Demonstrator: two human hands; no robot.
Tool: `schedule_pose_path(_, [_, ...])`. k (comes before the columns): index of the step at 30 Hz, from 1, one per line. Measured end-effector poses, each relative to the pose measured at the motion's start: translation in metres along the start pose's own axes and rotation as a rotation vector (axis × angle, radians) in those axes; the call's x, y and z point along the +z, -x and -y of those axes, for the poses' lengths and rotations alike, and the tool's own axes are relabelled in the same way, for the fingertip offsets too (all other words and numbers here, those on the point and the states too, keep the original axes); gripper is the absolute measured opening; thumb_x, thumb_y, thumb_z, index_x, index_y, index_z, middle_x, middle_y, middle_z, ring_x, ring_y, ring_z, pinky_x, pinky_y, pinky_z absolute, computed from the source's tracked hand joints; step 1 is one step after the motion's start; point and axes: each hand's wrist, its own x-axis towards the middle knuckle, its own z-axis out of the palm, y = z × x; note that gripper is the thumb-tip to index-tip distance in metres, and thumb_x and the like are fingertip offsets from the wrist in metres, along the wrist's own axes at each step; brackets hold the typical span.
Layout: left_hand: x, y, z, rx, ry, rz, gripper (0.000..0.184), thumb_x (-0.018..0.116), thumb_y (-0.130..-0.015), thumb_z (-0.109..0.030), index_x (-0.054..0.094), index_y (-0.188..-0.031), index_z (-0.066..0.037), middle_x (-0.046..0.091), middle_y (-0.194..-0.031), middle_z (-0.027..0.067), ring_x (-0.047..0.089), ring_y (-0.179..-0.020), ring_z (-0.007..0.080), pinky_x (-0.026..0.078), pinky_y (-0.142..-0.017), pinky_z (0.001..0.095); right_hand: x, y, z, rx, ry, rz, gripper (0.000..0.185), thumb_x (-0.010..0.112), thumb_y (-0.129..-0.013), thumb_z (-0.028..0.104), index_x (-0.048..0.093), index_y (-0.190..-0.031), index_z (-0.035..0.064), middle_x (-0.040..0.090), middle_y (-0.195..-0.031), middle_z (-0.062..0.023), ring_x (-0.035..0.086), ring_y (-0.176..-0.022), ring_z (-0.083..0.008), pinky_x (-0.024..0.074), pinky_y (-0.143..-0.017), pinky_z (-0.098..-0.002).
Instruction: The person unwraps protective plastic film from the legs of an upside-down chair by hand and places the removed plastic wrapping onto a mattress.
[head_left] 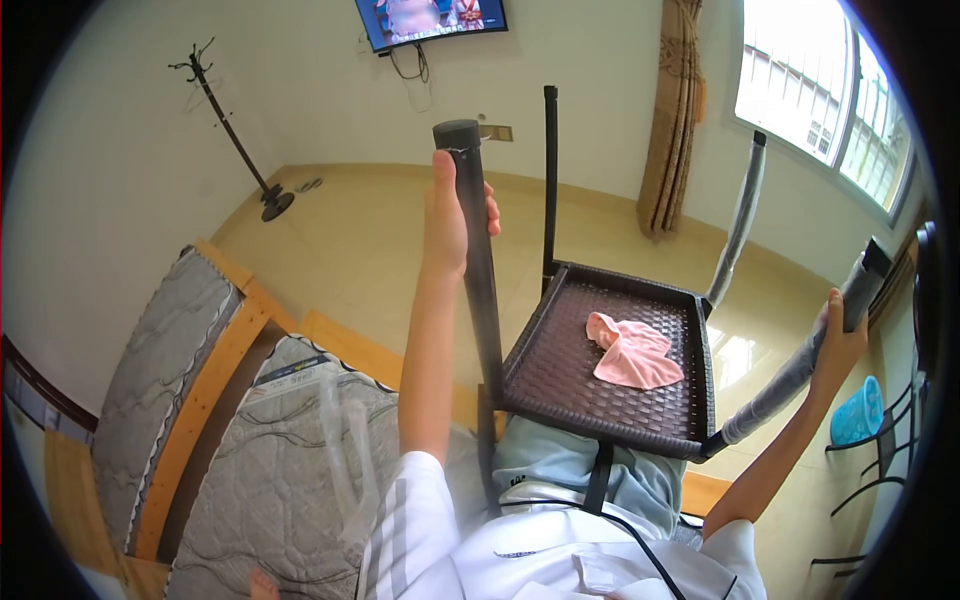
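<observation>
Item 1: woven unit (540, 385), dk brown, shallow tray shape w/ raised rim. Loc.: in front of you, ctr-right of view, near edge over your lt. green pants (560, 455); four legs pointing up & out.

Item 2: near-left leg (478, 270), blk tube, flat round end up top, bit of loose white stuff just under it. Your L hand (448, 225) is clamped round it close to that end, thumb on near side, fingertips showing past far side.

Item 3: near-right leg (785, 390), clear plastic wrap over most of length, tilted out to R. Your R hand (842, 345) is closed round its upper part, just below the dk end. Hands well apart, one per leg.

Item 4: far-left leg (550, 180), blk, approx. upright, no hand on it.

Item 5: far-right leg (740, 225), plastic-wrapped, dk tip, leaning R.

Item 6: pink cloth (635, 355), crumpled, lying inside woven unit, R of ctr.

Surroundings: gray quilted mattress (250, 480) on L, w/ clear plastic strip (335, 440) on top; wood frame (190, 430) alongside; coat stand (232, 130) far L; wall TV (435, 15), on; brown curtain (670, 120) next to barred window (795, 60); blue basket (857, 412) far R.
</observation>
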Motion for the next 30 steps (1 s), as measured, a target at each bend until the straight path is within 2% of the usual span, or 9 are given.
schedule_pose_path(2, [0.005, -0.013, 0.007, -0.026, 0.007, 0.003, 0.064, 0.027, -0.068, -0.067, 0.042, -0.062, -0.005, 0.042, -0.047, 0.0041, 0.043, -0.038, 0.0115, 0.036, -0.038, 0.0217, 0.007, -0.008, -0.005, 0.024, 0.016, 0.049, 0.031, 0.055, -0.070, 0.029, 0.052, -0.077, -0.0008, 0.048, -0.061, -0.0031, 0.044, -0.055, -0.0113, 0.0359, -0.053, -0.0244])
schedule_pose_path(5, [0.016, -0.037, 0.019, -0.056, -0.003, 0.008, 0.063, 0.028, -0.070, -0.065, 0.043, -0.060, -0.005, 0.043, -0.045, 0.0037, 0.043, -0.036, 0.0111, 0.036, -0.036, 0.0211, 0.027, -0.014, -0.011, -0.075, 0.035, 0.000, 0.029, 0.055, -0.071, 0.029, 0.051, -0.074, 0.0008, 0.045, -0.058, -0.0026, 0.041, -0.052, -0.0102, 0.0335, -0.049, -0.0237])
schedule_pose_path(10, [0.033, -0.053, 0.029, -0.074, -0.116, -0.008, 0.063, 0.029, -0.069, -0.066, 0.042, -0.060, -0.005, 0.042, -0.044, 0.0037, 0.042, -0.034, 0.0115, 0.036, -0.036, 0.0213, 0.041, -0.024, -0.026, -0.049, 0.042, 0.041, 0.031, 0.055, -0.071, 0.032, 0.049, -0.072, 0.0018, 0.043, -0.056, -0.0022, 0.040, -0.051, -0.0102, 0.0321, -0.047, -0.0241])
schedule_pose_path(14, [0.034, -0.064, 0.035, -0.062, -0.090, -0.011, 0.058, 0.031, -0.072, -0.060, 0.044, -0.060, -0.006, 0.043, -0.044, 0.0027, 0.044, -0.036, 0.0101, 0.035, -0.036, 0.0206, 0.046, -0.025, -0.026, -0.008, 0.030, 0.080, 0.029, 0.054, -0.071, 0.031, 0.049, -0.074, 0.0028, 0.043, -0.057, -0.0022, 0.041, -0.051, -0.0095, 0.0319, -0.047, -0.0230])
schedule_pose_path(20, [0.028, -0.068, 0.036, -0.045, -0.013, 0.011, 0.056, 0.033, -0.072, -0.060, 0.044, -0.068, -0.005, 0.045, -0.048, 0.0035, 0.045, -0.039, 0.0101, 0.037, -0.039, 0.0200, 0.044, -0.032, -0.036, 0.174, -0.332, 0.317, 0.028, 0.058, -0.067, 0.027, 0.048, -0.078, 0.0033, 0.041, -0.056, -0.0005, 0.040, -0.050, -0.0074, 0.0316, -0.047, -0.0198])
schedule_pose_path(24, [0.017, -0.068, 0.037, -0.025, 0.020, 0.063, 0.057, 0.032, -0.071, -0.062, 0.044, -0.072, -0.006, 0.045, -0.051, 0.0034, 0.046, -0.042, 0.0111, 0.039, -0.044, 0.0229, 0.043, -0.031, -0.041, 0.179, -0.639, 0.472, 0.037, 0.062, -0.063, 0.024, 0.044, -0.087, 0.0009, 0.042, -0.059, -0.0006, 0.039, -0.049, -0.0066, 0.0319, -0.047, -0.0182])
schedule_pose_path(27, [0.017, -0.067, 0.039, 0.084, -0.072, -0.118, 0.045, 0.039, -0.076, -0.049, 0.044, -0.076, -0.005, 0.048, -0.062, 0.0053, 0.048, -0.056, 0.0111, 0.039, -0.053, 0.0224, 0.040, -0.030, -0.042, 0.160, -0.808, 0.566, 0.045, 0.063, -0.062, 0.023, 0.041, -0.093, -0.0002, 0.043, -0.062, -0.0009, 0.040, -0.050, -0.0063, 0.0324, -0.047, -0.0172])
schedule_pose_path(30, [0.046, -0.053, 0.041, 0.815, -0.722, -0.887, 0.031, 0.046, -0.078, -0.033, 0.044, -0.078, -0.002, 0.046, -0.075, 0.0068, 0.045, -0.068, 0.0127, 0.037, -0.062, 0.0230, 0.040, -0.024, -0.039, 0.169, -0.795, 0.539, 0.047, 0.064, -0.061, 0.022, 0.041, -0.094, -0.0010, 0.044, -0.063, -0.0012, 0.041, -0.050, -0.0067, 0.0327, -0.047, -0.0173])
